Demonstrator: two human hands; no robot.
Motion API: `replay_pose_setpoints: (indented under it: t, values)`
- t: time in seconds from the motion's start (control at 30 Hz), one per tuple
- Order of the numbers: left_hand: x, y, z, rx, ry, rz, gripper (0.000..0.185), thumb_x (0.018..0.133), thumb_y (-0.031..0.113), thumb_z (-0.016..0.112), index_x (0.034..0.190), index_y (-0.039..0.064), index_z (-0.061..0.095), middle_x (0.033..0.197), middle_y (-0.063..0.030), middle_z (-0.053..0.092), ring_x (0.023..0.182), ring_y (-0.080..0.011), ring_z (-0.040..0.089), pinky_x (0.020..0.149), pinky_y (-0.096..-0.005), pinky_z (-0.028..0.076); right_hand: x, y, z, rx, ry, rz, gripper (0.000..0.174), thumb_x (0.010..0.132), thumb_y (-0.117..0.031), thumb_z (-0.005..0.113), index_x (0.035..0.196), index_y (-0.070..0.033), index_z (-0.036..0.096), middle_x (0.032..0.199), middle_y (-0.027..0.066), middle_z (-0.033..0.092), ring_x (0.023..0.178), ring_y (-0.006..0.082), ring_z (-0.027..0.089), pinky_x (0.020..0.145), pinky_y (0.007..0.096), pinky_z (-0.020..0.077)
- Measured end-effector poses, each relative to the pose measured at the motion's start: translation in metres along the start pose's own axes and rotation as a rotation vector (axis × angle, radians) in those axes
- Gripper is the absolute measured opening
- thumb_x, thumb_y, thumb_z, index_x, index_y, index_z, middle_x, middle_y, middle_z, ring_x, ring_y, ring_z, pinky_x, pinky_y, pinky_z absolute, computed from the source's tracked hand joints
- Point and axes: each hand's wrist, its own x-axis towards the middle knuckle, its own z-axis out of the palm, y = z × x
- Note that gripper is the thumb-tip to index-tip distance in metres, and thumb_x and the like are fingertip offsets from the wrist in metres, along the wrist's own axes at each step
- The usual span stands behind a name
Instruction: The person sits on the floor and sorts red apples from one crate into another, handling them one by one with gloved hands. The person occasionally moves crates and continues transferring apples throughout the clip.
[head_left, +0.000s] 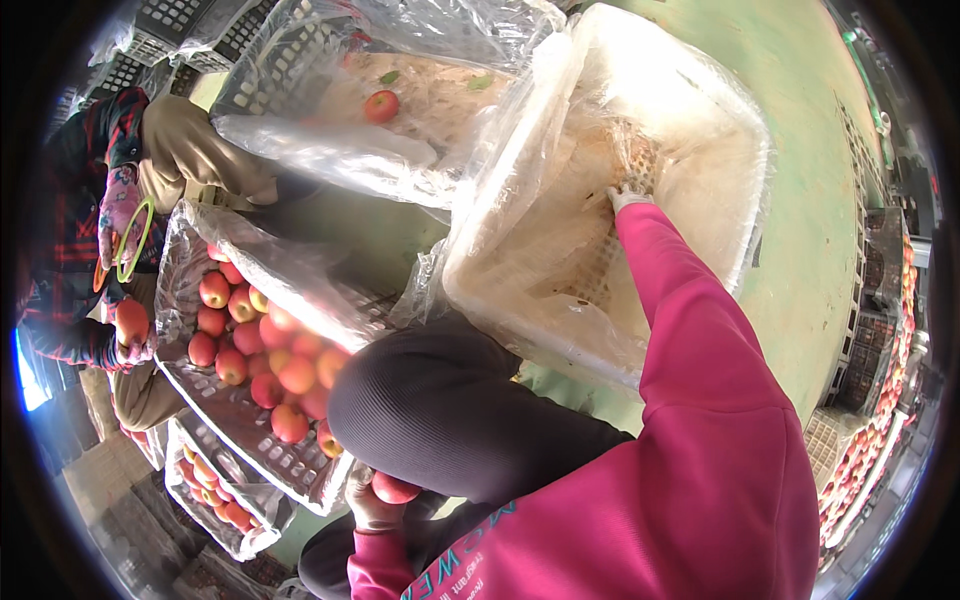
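My left hand (370, 504), in a pale glove, holds a red apple (395, 488) low beside my bent knee. My right hand (628, 196), also gloved, reaches down into a large crate (697, 150) lined with clear plastic. Its fingers are at the wrinkled plastic liner (592, 255) near the perforated bottom; whether they pinch it I cannot tell. No apple shows in this crate. Left of my knee is a plastic-lined crate (225, 405) holding many red and yellow apples (247, 337), partly hidden by the knee.
Across from me a person in a plaid sleeve (82, 255) holds an apple (132, 322) and green and orange rings (135, 240). One apple (381, 106) and leaves lie in the lined far crate (427, 75). A smaller apple crate (225, 536) stands lower left; stacked crates (874, 352) line the right.
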Motion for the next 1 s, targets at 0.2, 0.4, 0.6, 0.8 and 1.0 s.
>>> replay_pose_setpoints:
  t: [0.2,0.4,0.6,0.8,1.0]
  values:
    - [0.010,-0.003,-0.009,0.000,0.003,0.011,0.051,0.071,0.022,0.066,0.115,0.001,0.053,0.112,-0.0130,0.058,0.102,-0.0294,0.056,0.091,-0.0427,0.045,0.002,0.010,-0.029,-0.160,-0.076,-0.169,0.049,0.076,-0.014,0.065,0.122,-0.011,0.046,0.128,0.0186,0.047,0.113,0.0333,0.054,0.089,0.0401,0.0467]
    - [0.014,-0.012,-0.012,-0.037,-0.003,-0.011,0.049,0.070,0.023,0.064,0.113,0.003,0.054,0.113,-0.0113,0.058,0.104,-0.0282,0.056,0.091,-0.0436,0.046,0.016,0.042,-0.040,-0.024,-0.355,-0.233,0.054,0.073,-0.020,0.068,0.123,-0.011,0.048,0.129,0.0163,0.049,0.118,0.0317,0.049,0.094,0.0405,0.0434]
    - [0.012,-0.018,-0.031,-0.068,0.048,-0.031,0.048,0.072,0.023,0.063,0.115,0.003,0.054,0.114,-0.0119,0.058,0.106,-0.0284,0.055,0.092,-0.0442,0.045,-0.015,0.009,-0.004,-0.175,-0.402,-0.296,0.067,0.063,-0.025,0.075,0.123,-0.010,0.049,0.126,0.0156,0.051,0.120,0.0312,0.047,0.098,0.0403,0.0406]
    - [0.015,-0.018,-0.036,-0.110,-0.003,-0.009,0.043,0.076,0.019,0.059,0.115,0.001,0.054,0.115,-0.0123,0.058,0.106,-0.0276,0.055,0.093,-0.0434,0.044,-0.055,-0.008,0.004,-0.162,-0.037,-0.177,0.090,0.047,-0.031,0.083,0.124,-0.008,0.044,0.117,0.0181,0.055,0.114,0.0324,0.050,0.099,0.0392,0.0388]
    - [0.014,-0.017,-0.029,-0.099,0.022,-0.043,0.048,0.072,0.021,0.067,0.113,0.000,0.054,0.110,-0.0128,0.059,0.101,-0.0285,0.057,0.089,-0.0429,0.046,-0.070,-0.003,-0.051,-0.074,-0.275,-0.209,0.091,0.046,-0.038,0.085,0.120,-0.003,0.045,0.107,0.0177,0.059,0.096,0.0327,0.060,0.080,0.0390,0.0509]
